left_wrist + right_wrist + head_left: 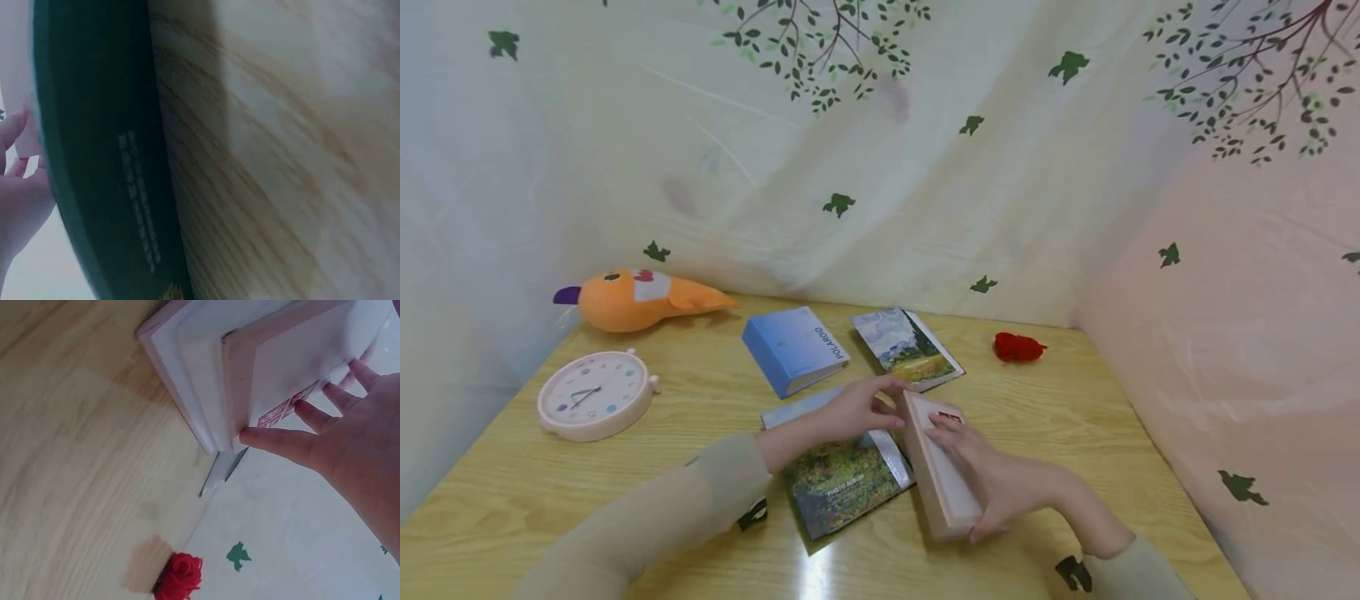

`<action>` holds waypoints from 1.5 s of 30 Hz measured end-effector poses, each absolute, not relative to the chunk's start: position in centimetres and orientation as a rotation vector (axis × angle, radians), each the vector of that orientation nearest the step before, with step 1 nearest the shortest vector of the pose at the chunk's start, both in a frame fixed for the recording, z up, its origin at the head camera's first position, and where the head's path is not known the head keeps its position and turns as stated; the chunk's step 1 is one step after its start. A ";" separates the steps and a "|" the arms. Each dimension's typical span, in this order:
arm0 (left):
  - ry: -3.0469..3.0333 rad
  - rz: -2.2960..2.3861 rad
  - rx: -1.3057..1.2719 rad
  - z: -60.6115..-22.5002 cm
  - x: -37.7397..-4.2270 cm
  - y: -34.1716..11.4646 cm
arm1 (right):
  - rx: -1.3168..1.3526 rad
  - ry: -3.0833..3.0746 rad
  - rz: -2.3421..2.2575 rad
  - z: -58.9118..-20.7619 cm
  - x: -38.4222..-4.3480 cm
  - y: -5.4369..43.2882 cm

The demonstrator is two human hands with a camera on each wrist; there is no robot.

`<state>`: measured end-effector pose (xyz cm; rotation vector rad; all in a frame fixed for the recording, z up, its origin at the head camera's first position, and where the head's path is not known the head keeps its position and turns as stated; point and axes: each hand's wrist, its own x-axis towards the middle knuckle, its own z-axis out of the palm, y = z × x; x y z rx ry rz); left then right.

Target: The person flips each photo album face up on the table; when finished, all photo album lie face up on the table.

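Observation:
A thick pink album (951, 479) with a white panel and a red label lies at the front centre, its spine facing left. My left hand (861, 408) holds its far left corner, thumb by the spine; in the left wrist view that hand (22, 194) shows only partly, at the left edge. Across the album's cover my right hand (992, 471) rests with fingers spread, the thumb near the front end. The right wrist view shows that hand's straight fingers (281, 440) on the cover. Under my left forearm is a green garden-picture photo album (842, 492).
Behind are a blue Polaroid album (793, 346) and a landscape-painting album (906, 346). A red rose-like object (1018, 347) lies at the right. On the left are a white alarm clock (597, 396) and an orange plush toy (625, 304). A printed curtain (910, 208) hangs behind the table.

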<state>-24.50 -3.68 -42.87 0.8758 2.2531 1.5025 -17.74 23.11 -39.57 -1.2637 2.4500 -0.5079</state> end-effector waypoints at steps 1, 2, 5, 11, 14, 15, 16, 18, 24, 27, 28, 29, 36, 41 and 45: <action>2.214 1.520 0.862 -42.9 -24.5 -3.5 | -1.266 2.454 -0.498 -39.5 -17.9 23.3; 2.182 1.533 0.855 -42.9 -24.6 -3.4 | -1.263 2.458 -0.494 -39.5 -18.0 23.6; 2.112 1.529 0.856 -43.0 -24.7 -3.2 | -1.246 2.461 -0.480 -39.5 -18.4 24.2; 1.981 1.447 0.962 -43.3 -24.9 -3.0 | -1.256 2.466 -0.443 -39.8 -19.1 25.6; 1.980 1.357 1.016 -43.4 -25.1 -3.0 | -1.237 2.462 -0.442 -40.0 -19.4 26.3; 1.993 1.324 1.035 -43.4 -25.2 -3.0 | -1.227 2.460 -0.444 -40.0 -19.5 26.5; 2.008 1.288 1.053 -43.5 -25.2 -3.0 | -1.218 2.457 -0.448 -40.1 -19.7 26.8; 2.042 1.219 1.089 -43.6 -25.4 -2.9 | -1.192 2.457 -0.458 -40.2 -19.9 27.2; 2.148 1.031 1.160 -43.8 -25.7 -2.7 | -1.124 2.466 -0.449 -40.7 -20.8 28.4; 2.183 0.980 1.167 -43.8 -25.8 -2.7 | -1.115 2.458 -0.474 -40.9 -21.2 28.7; 2.197 0.959 1.166 -43.8 -25.8 -2.7 | -1.120 2.454 -0.486 -40.9 -21.3 28.7; 2.212 0.932 1.168 -43.8 -25.8 -2.8 | -1.122 2.448 -0.497 -40.9 -21.4 28.8; 2.279 0.743 1.229 -43.5 -25.8 -3.0 | -1.069 2.453 -0.458 -40.6 -21.8 28.9; 2.292 0.631 1.283 -43.2 -25.6 -3.3 | -1.042 2.444 -0.439 -40.7 -21.8 28.9; 2.287 0.567 1.308 -42.9 -25.5 -3.5 | -1.043 2.445 -0.409 -40.9 -21.7 28.5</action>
